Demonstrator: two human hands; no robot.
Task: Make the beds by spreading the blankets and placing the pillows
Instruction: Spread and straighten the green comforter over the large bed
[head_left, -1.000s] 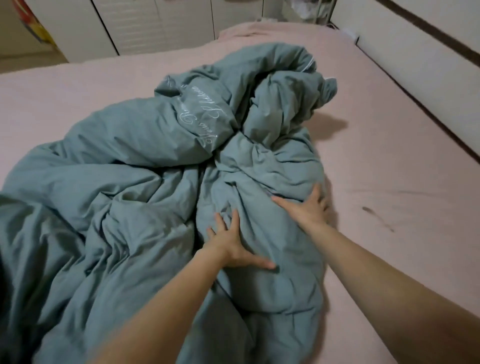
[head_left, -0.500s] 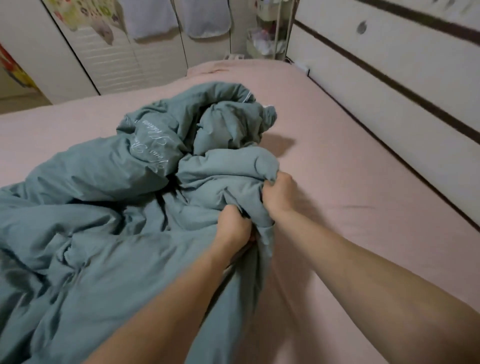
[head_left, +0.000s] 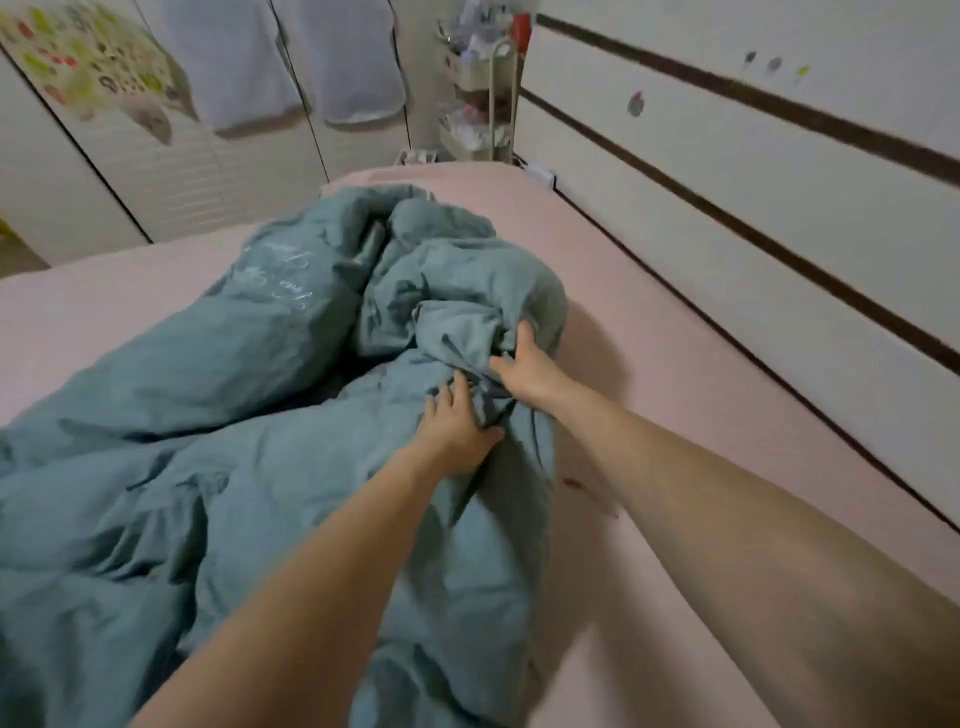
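Blanket: the crumpled teal-green quilted blanket (head_left: 260, 415) lies in a heap on the pink bed sheet (head_left: 675, 415), mostly on the left half of the bed.
Left hand: the left hand (head_left: 457, 426) grips a fold of the blanket, thumb pinching the cloth.
Right hand: the right hand (head_left: 524, 364), just beside the left, has its fingers curled into a higher fold.
Background: white wardrobe doors (head_left: 171, 171) and a white storage trolley (head_left: 483, 104) stand behind the bed.

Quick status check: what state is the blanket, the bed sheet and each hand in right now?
Blanket: bunched in a heap, not spread.
Bed sheet: flat, largely uncovered on the right.
Left hand: fingers dug into a blanket fold.
Right hand: gripping a fold beside it.
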